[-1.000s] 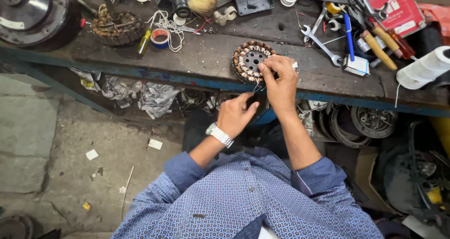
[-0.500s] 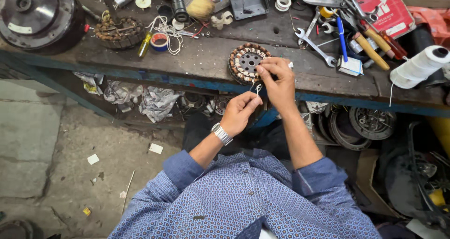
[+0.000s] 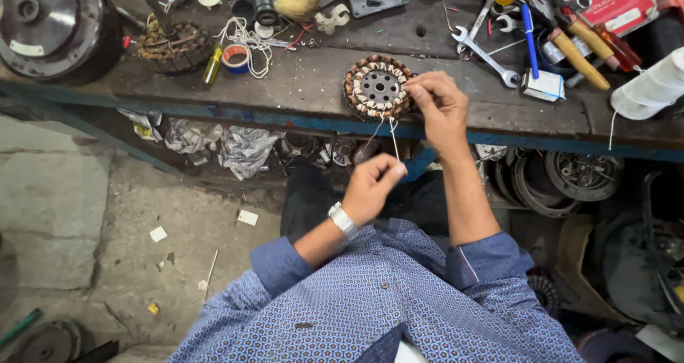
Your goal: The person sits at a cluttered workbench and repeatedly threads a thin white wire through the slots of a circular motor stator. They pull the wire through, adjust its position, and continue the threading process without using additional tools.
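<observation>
At the blue front edge of the cluttered, worn wooden surface (image 3: 299, 85), the right hand (image 3: 440, 110) pinches the round copper-wound stator (image 3: 377, 87), while the left hand (image 3: 372, 185) pinches its thin white thread (image 3: 393, 141) taut above the littered concrete floor (image 3: 107, 213).

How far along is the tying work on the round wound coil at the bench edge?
Done: the stator already carries copper windings around its whole ring. In hand: the right hand pinches at the ring's edge while the left hand pulls a white thread taut below it. Left: how much of the ring is laced cannot be told; the thread is uncut.
</observation>
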